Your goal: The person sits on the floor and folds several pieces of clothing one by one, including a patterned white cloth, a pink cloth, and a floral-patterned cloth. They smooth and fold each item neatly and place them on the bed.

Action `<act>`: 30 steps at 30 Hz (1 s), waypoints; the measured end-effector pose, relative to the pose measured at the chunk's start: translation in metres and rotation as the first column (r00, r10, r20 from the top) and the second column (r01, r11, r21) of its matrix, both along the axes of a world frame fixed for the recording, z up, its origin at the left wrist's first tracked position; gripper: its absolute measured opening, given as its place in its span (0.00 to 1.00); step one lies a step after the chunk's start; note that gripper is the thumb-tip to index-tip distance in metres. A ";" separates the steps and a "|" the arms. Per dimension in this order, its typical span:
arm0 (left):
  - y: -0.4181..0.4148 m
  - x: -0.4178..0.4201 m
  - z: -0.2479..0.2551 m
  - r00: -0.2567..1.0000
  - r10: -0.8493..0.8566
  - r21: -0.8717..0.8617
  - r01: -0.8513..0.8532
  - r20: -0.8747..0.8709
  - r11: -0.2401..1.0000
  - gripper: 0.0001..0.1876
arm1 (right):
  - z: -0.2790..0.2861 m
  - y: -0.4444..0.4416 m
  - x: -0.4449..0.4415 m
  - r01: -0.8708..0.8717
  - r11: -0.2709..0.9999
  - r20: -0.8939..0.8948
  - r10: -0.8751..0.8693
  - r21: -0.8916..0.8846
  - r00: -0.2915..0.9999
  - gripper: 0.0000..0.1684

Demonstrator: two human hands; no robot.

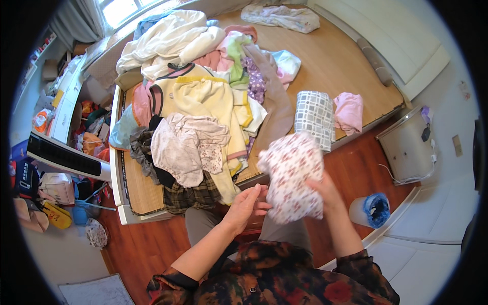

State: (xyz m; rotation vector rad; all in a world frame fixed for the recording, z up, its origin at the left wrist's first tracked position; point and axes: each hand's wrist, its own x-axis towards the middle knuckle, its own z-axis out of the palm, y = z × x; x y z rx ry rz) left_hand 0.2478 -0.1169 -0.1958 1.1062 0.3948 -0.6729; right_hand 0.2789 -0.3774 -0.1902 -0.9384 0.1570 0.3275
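Observation:
My right hand (326,190) grips the right side of a folded white cloth with a reddish floral print (295,177), held up over my lap and slightly blurred. Close to its lower left edge is my left hand (248,206), fingers apart and curled; whether the fingertips touch the cloth, I cannot tell. Beyond the cloth, on the bed's edge, lie a folded grey-and-white checked cloth (314,114) and a folded pink cloth (348,113). To the left spreads a heap of loose clothes, with yellow trousers (206,95) and a pale patterned garment (179,148) on top.
The bed's woven mat (331,57) carries a crumpled white cloth (280,17) at the far side and a grey-brown bolster (373,61) at the right. A bin with a blue liner (375,209) stands on the wooden floor, right of my legs. A white tower appliance (68,154) leans into view at left.

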 end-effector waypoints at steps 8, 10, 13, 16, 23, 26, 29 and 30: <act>0.079 0.025 -0.063 0.960 -0.097 0.483 -0.043 0.262 0.875 0.23 | -0.033 -0.099 0.136 0.335 0.733 0.273 -0.209 -0.592 0.939 0.31; 0.112 0.040 -0.073 0.840 -0.323 0.799 -0.196 0.436 0.568 0.28 | -0.073 -0.122 0.150 0.389 0.259 0.368 -0.128 -0.884 0.921 0.30; 0.160 0.064 -0.066 0.797 -0.426 0.903 -0.395 0.428 0.168 0.38 | -0.098 -0.082 0.130 0.264 0.471 0.284 -0.029 -0.842 0.958 0.30; 0.194 0.088 -0.053 0.851 -0.411 0.925 -0.378 0.328 -0.045 0.49 | -0.107 -0.010 0.075 0.007 0.532 0.129 0.192 -0.847 0.973 0.30; 0.246 0.108 -0.087 0.916 -0.308 0.945 -0.306 0.257 -0.119 0.36 | -0.091 0.102 -0.029 -0.190 0.362 0.152 0.732 -0.913 0.664 0.30; 0.264 0.108 -0.098 0.880 -0.256 0.883 -0.445 0.400 -0.149 0.17 | -0.091 0.121 -0.043 -0.282 0.311 0.111 0.824 -0.908 0.555 0.30; 0.253 0.099 -0.079 0.761 -0.094 0.764 -0.645 0.642 -0.008 0.09 | -0.080 0.126 -0.040 -0.332 0.321 0.073 0.807 -0.887 0.586 0.30; 0.246 0.090 -0.065 0.742 -0.006 0.740 -0.667 0.670 0.090 0.09 | -0.073 0.128 -0.037 -0.344 0.334 0.058 0.786 -0.877 0.615 0.30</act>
